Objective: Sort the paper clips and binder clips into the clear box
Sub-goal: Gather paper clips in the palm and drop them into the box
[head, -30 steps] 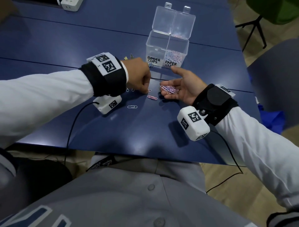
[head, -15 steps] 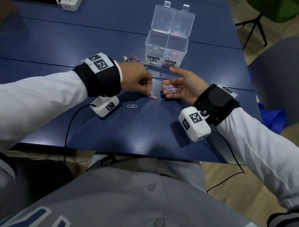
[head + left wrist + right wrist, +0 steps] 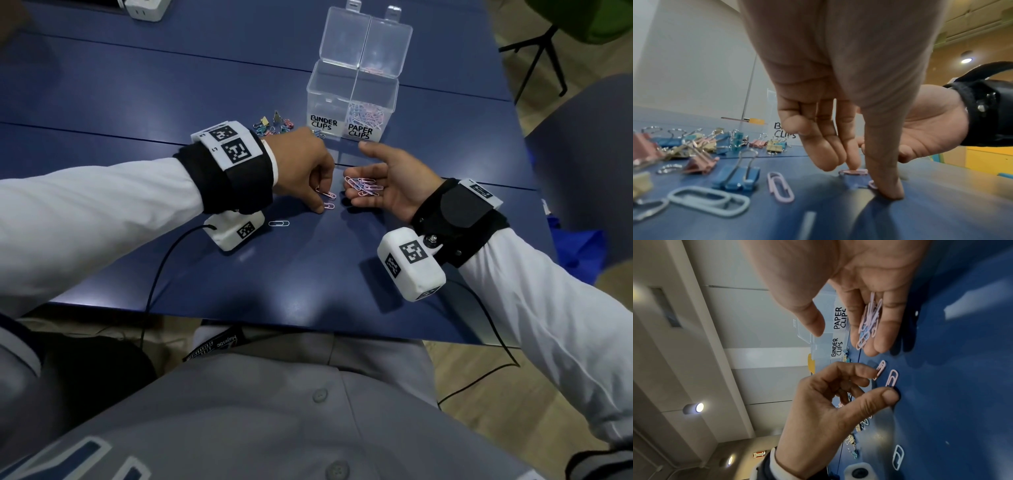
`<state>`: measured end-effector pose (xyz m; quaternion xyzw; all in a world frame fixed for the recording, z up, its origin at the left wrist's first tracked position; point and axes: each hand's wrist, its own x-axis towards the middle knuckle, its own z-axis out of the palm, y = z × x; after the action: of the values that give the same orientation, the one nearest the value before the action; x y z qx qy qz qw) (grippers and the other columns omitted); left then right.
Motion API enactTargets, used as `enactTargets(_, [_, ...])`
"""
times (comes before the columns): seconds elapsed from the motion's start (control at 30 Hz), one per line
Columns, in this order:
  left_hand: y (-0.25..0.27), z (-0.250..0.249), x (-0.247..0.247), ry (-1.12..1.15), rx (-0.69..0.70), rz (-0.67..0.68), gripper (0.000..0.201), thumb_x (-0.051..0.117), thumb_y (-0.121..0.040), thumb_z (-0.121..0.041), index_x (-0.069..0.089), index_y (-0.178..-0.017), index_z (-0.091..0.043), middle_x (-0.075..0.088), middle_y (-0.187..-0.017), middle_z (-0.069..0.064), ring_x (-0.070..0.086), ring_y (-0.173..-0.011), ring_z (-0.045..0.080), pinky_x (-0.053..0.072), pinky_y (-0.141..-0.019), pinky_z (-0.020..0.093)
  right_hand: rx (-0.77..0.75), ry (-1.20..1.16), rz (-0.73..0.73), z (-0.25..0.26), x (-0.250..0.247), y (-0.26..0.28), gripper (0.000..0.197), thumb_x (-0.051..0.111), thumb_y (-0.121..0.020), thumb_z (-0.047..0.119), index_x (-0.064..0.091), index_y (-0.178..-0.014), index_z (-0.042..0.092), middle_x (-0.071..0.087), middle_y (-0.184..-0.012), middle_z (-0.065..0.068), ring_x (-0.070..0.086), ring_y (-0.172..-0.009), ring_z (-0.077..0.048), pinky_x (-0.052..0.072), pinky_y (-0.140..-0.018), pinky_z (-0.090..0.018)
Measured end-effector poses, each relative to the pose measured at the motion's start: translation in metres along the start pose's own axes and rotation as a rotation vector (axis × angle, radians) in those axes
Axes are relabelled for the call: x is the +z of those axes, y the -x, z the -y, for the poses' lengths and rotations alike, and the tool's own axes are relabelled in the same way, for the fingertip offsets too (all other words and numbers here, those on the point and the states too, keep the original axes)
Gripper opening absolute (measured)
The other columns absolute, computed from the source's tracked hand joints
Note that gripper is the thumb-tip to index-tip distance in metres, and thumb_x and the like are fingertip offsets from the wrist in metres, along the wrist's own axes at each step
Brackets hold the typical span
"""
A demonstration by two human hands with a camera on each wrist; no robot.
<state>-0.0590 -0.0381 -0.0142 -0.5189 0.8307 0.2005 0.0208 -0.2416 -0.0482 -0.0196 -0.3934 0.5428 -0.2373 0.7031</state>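
The clear box [image 3: 352, 85] stands open at the table's far side, with paper clips in its right half, labelled PAPER CLIPS [image 3: 839, 318]. My right hand [image 3: 356, 173] lies palm up in front of it and carries several pink and blue paper clips [image 3: 364, 186] on its fingers [image 3: 869, 318]. Just left of it, my left hand [image 3: 325, 202] reaches down with its other fingers curled. Its index fingertip touches one pink clip [image 3: 880, 369] and its thumb tip sits at the end of a second [image 3: 892, 378]. A white clip [image 3: 278, 223] lies nearer me.
A pile of coloured binder clips [image 3: 274, 125] lies left of the box; the left wrist view shows them spread out [image 3: 701, 146] with a pink [image 3: 780, 186] and a pale blue paper clip [image 3: 709, 200]. A white power strip [image 3: 144, 8] sits far left.
My left hand has moved right from the loose clips toward my right palm, and its fingertips now sit on the two pink clips. The right hand has barely moved.
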Motion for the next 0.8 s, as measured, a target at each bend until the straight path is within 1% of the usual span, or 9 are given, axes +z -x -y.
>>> enactTargets(0.17, [-0.001, 0.001, -0.002, -0.01, 0.015, -0.03, 0.039, 0.081, -0.064, -0.047, 0.066, -0.09, -0.022, 0.068, -0.084, -0.004, 0.055, -0.064, 0.005, 0.04, -0.064, 0.021, -0.002, 0.008, -0.004, 0.0, 0.0, 0.0, 0.046, 0.058, -0.091, 0.036, 0.056, -0.119, -0.001, 0.061, -0.085, -0.012, 0.064, -0.057, -0.021, 0.057, -0.055, -0.028])
enactTargets(0.23, [-0.002, 0.001, -0.003, -0.044, 0.023, -0.029, 0.042, 0.08, -0.066, -0.048, 0.067, -0.096, -0.021, 0.067, -0.089, -0.005, 0.049, -0.062, 0.001, 0.039, -0.066, 0.021, -0.002, 0.018, -0.001, -0.001, -0.001, -0.001, 0.044, 0.058, -0.091, 0.036, 0.059, -0.113, -0.002, 0.061, -0.085, -0.012, 0.064, -0.059, -0.021, 0.057, -0.056, -0.028])
enactTargets(0.27, [-0.002, 0.001, -0.003, -0.06, 0.029, -0.024, 0.043, 0.079, -0.067, -0.048, 0.068, -0.098, -0.021, 0.066, -0.091, -0.005, 0.049, -0.062, 0.002, 0.039, -0.067, 0.021, -0.002, 0.023, 0.002, 0.0, -0.001, -0.001, 0.042, 0.058, -0.091, 0.036, 0.06, -0.108, -0.002, 0.061, -0.084, -0.012, 0.063, -0.059, -0.021, 0.056, -0.056, -0.028])
enactTargets(0.37, [-0.002, 0.0, -0.003, -0.08, 0.062, -0.001, 0.026, 0.074, -0.075, -0.043, 0.071, -0.09, -0.022, 0.068, -0.086, -0.006, 0.053, -0.065, 0.004, 0.037, -0.061, 0.017, -0.005, 0.029, 0.002, 0.0, -0.001, 0.0, 0.04, 0.057, -0.092, 0.036, 0.061, -0.102, -0.002, 0.061, -0.083, -0.012, 0.063, -0.059, -0.02, 0.056, -0.056, -0.028])
enactTargets(0.43, [-0.002, -0.002, -0.004, -0.101, 0.081, 0.025, 0.017, 0.071, -0.08, -0.039, 0.07, -0.082, -0.022, 0.068, -0.08, -0.006, 0.054, -0.064, 0.001, 0.034, -0.058, 0.013, -0.013, 0.018, -0.004, 0.0, -0.001, 0.0, 0.041, 0.057, -0.092, 0.036, 0.06, -0.108, -0.002, 0.06, -0.084, -0.013, 0.063, -0.059, -0.021, 0.056, -0.055, -0.027])
enactTargets(0.5, [-0.002, -0.004, -0.003, -0.118, 0.09, 0.06, 0.016, 0.068, -0.082, -0.036, 0.068, -0.081, -0.021, 0.067, -0.078, -0.005, 0.057, -0.066, 0.007, 0.038, -0.062, 0.017, -0.018, 0.004, -0.007, 0.0, -0.001, 0.0, 0.044, 0.058, -0.092, 0.035, 0.058, -0.116, -0.002, 0.06, -0.085, -0.012, 0.064, -0.058, -0.021, 0.057, -0.054, -0.027])
enactTargets(0.6, [-0.001, -0.004, -0.002, -0.125, 0.094, 0.085, 0.013, 0.063, -0.085, -0.033, 0.065, -0.084, -0.02, 0.066, -0.079, -0.002, 0.058, -0.067, 0.012, 0.04, -0.066, 0.022, -0.012, 0.01, -0.004, 0.0, 0.0, 0.0, 0.046, 0.057, -0.092, 0.035, 0.057, -0.118, -0.002, 0.061, -0.083, -0.011, 0.064, -0.058, -0.021, 0.056, -0.054, -0.027])
enactTargets(0.7, [0.0, -0.002, -0.003, -0.101, 0.09, 0.062, 0.015, 0.062, -0.087, -0.032, 0.065, -0.087, -0.017, 0.066, -0.079, -0.003, 0.054, -0.066, 0.012, 0.04, -0.069, 0.022, -0.002, 0.033, -0.003, 0.0, 0.001, 0.001, 0.052, 0.056, -0.092, 0.039, 0.054, -0.125, -0.001, 0.061, -0.082, -0.01, 0.064, -0.057, -0.021, 0.056, -0.054, -0.027])
enactTargets(0.8, [0.001, -0.004, -0.013, -0.048, 0.087, -0.028, 0.018, 0.063, -0.087, -0.035, 0.066, -0.09, -0.018, 0.056, -0.066, -0.014, 0.05, -0.059, 0.004, 0.041, -0.069, 0.023, 0.005, 0.059, 0.011, 0.002, 0.002, 0.003, 0.059, 0.049, -0.094, 0.049, 0.055, -0.123, -0.002, 0.061, -0.087, -0.017, 0.064, -0.062, -0.026, 0.057, -0.053, -0.029])
